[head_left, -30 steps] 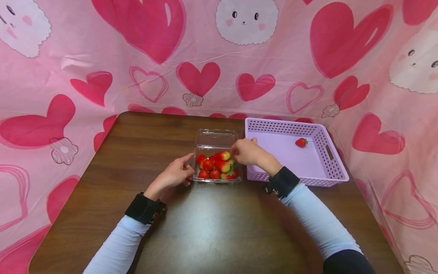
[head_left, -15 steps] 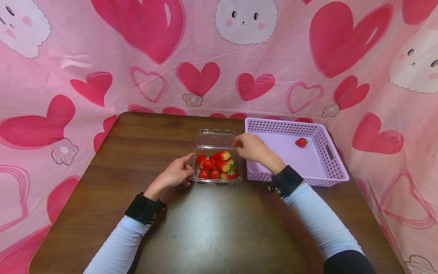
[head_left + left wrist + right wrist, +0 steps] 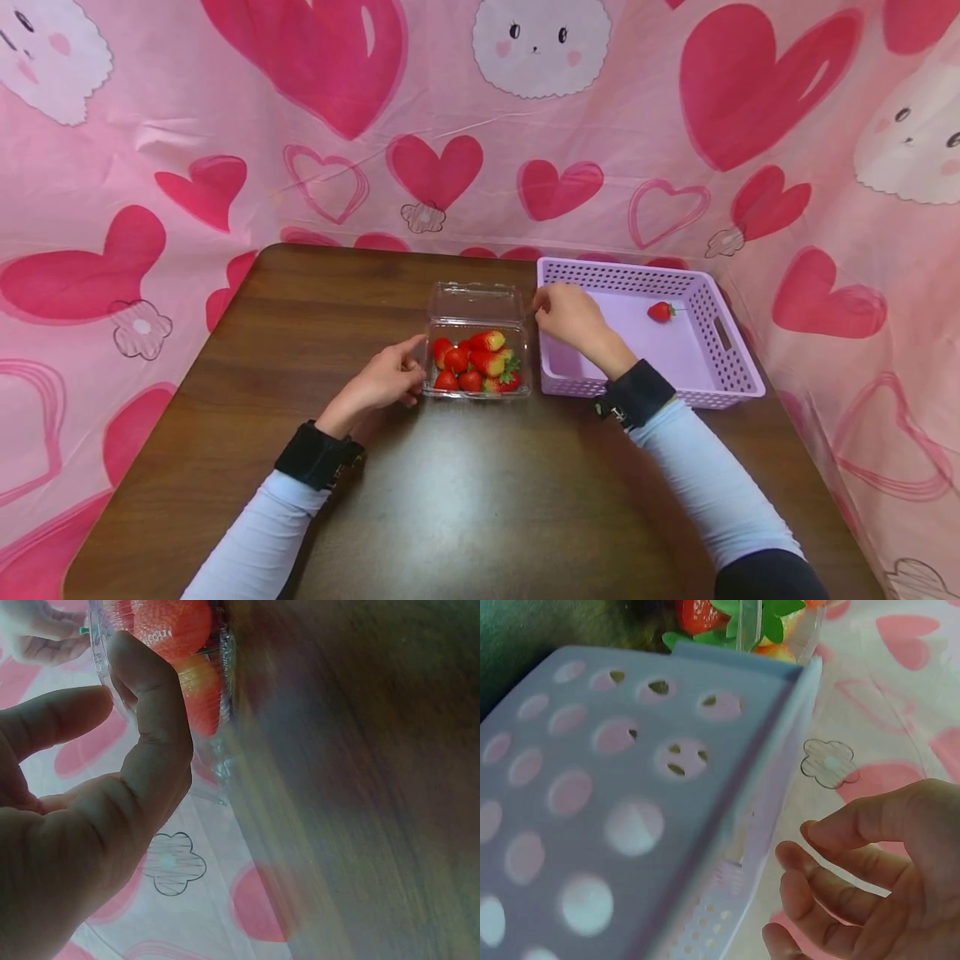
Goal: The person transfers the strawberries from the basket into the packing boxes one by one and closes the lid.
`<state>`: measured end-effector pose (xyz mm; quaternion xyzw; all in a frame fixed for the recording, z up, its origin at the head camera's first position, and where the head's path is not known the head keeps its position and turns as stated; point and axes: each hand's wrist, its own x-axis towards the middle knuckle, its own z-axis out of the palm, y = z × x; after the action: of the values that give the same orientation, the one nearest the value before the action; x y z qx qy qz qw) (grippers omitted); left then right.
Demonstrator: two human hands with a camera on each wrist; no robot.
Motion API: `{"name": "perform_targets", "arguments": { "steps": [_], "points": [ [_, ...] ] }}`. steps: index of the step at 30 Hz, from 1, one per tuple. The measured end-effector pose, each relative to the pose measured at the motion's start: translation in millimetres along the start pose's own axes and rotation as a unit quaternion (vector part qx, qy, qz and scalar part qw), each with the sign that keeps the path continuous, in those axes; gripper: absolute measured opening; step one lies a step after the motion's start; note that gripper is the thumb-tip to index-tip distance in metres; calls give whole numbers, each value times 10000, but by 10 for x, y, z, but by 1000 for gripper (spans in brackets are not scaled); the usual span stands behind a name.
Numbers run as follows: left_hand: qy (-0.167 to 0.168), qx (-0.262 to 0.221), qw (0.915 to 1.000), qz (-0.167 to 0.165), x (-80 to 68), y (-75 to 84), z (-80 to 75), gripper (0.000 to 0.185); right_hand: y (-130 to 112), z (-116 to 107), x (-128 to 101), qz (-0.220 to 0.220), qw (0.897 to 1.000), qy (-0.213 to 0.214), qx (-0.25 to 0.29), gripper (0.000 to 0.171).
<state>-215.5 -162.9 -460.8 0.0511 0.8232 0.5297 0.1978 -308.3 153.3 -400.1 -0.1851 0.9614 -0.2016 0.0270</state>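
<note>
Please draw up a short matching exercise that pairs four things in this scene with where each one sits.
Things:
1. left hand
2. right hand
3. single strawberry
4. clear box of strawberries

Places:
a. lying alone inside the lilac basket
b. on the table between the two hands
c. over the basket's left rim, fingers curled, holding nothing visible
d. touching the box's left side

Pairs: 1-d, 2-c, 3-a, 4-b
</note>
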Motion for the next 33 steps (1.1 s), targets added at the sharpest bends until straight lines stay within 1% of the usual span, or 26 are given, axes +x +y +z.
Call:
{"name": "perform_targets", "arguments": {
  "steps": [4, 13, 19, 25, 33],
  "points": [
    [4, 31, 10000, 23, 3, 7, -1, 70, 35, -72, -6, 173, 9998, 15, -121, 21],
    [7, -14, 10000, -28, -4, 8, 2, 70, 149, -216, -3, 640, 9972, -283, -248, 26],
    [22, -53, 10000, -59, -5, 4, 5, 71, 243, -259, -1, 788, 9954, -499, -232, 26],
    [11, -55, 9999, -89, -1, -3, 7, 71, 347, -302, -8, 911, 9936, -538, -403, 26],
    [-6, -100, 9999, -40, -5, 21, 9, 71, 442, -384, -11, 1084, 9912, -658, -386, 26]
  ]
}}
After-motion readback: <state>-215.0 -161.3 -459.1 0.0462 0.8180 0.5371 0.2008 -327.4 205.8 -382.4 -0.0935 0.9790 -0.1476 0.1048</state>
